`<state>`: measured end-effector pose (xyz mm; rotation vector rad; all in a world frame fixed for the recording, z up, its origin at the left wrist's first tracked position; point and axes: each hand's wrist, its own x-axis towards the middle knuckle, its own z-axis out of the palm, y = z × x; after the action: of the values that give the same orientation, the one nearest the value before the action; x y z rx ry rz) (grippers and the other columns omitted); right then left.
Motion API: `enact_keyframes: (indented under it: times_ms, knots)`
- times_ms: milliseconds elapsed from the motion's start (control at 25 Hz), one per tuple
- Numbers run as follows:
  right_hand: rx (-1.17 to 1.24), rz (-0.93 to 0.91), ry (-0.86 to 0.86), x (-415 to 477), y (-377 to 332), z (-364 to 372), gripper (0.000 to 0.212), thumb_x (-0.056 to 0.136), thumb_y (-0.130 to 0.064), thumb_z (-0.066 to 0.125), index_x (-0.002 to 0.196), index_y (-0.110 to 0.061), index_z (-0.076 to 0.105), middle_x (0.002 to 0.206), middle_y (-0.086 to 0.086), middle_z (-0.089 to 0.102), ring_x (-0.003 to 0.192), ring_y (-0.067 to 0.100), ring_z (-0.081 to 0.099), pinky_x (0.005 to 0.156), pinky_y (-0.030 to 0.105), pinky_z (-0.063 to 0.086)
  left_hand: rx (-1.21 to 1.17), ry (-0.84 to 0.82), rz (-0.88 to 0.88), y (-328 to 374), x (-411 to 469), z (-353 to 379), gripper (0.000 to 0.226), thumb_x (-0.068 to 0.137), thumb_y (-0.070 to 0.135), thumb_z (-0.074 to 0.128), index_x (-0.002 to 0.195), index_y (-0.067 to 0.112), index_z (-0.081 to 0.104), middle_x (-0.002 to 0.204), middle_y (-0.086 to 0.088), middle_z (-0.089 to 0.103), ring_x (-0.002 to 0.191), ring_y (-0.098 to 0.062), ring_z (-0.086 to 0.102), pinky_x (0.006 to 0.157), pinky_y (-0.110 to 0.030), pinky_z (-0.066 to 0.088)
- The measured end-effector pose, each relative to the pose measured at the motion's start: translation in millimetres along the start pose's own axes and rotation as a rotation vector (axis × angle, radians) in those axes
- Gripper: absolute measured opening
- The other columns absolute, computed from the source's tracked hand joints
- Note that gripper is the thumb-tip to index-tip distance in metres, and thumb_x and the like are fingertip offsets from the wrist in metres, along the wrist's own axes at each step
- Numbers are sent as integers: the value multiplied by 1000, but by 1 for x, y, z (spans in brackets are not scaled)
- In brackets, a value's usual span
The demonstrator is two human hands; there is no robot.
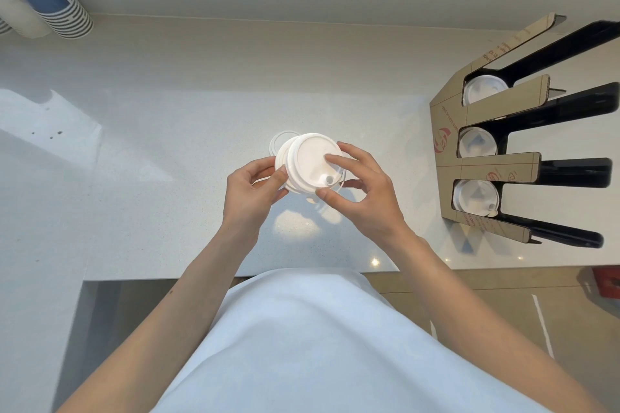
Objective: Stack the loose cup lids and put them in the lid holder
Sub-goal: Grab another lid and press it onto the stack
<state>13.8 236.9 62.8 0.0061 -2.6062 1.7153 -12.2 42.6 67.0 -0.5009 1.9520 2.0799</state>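
Observation:
A stack of white cup lids (307,161) hangs above the middle of the white counter, its top lid showing a small sip hole. My left hand (251,193) grips the stack's left edge. My right hand (360,193) holds its right side, with fingertips on the top lid. Behind the stack one loose lid (279,139) lies on the counter. The lid holder (483,164), cardboard with black slots, stands at the right. Its three slots hold white lids (478,146).
Stacks of blue-and-white paper cups (50,0) hang at the top left by the wall. The counter's front edge (235,273) runs just before my body. A brown floor and a red object (609,282) lie below right.

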Motion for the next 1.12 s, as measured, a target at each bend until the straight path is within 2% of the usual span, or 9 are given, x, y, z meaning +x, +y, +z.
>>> enact_keyframes:
  times_ms: [160,320,480,600,760,920,1040,1120]
  knots:
    - [155,58,75,0,-6,3,21,93,-17,68,112,-21,73,136,-3,55,124,6,56,84,23,55,7,4,-3,3,-1,2,29,93,9,70,121,2,70,103,-7,75,85,-6,74,84,-27,62]
    - [240,130,161,3,-8,8,16,93,-10,66,97,-25,70,120,-4,62,108,7,62,76,23,54,18,-9,9,5,-3,3,28,92,13,73,119,5,72,103,-6,76,94,-11,72,86,-31,62]
    - [333,211,176,4,-14,8,21,92,-8,67,109,-20,61,112,-13,64,98,1,64,77,16,53,46,-19,12,6,-5,4,27,91,14,73,118,8,73,106,-6,77,96,-12,72,88,-34,62]
    - [343,208,173,5,-14,8,27,92,-9,67,116,-20,61,114,-14,64,94,5,66,87,22,55,45,-19,22,7,-5,3,26,95,16,69,119,6,72,109,-8,76,96,-12,74,91,-36,62]
    - [345,225,188,7,-14,8,26,92,-9,68,116,-17,65,114,-11,68,87,1,67,87,28,55,5,-72,12,7,-4,3,35,102,28,59,123,2,70,122,-20,71,114,-32,70,98,-43,59]
    - [346,218,200,7,-15,7,28,91,-10,69,118,-16,67,120,-4,69,92,4,68,84,26,56,41,-102,17,9,-7,3,57,81,36,76,132,13,66,121,-16,71,110,-30,72,99,-44,58]
    - [322,223,205,8,-14,7,30,91,-12,70,121,-17,68,125,2,67,94,9,67,87,28,56,58,-117,36,7,-6,2,57,80,32,78,132,13,67,121,-18,70,109,-30,73,102,-49,55]
    - [317,227,204,8,-15,6,31,91,-14,71,122,-18,68,126,4,66,92,10,67,86,27,55,54,-122,39,8,-6,2,57,80,30,76,134,12,65,125,-20,68,104,-24,73,101,-48,56]
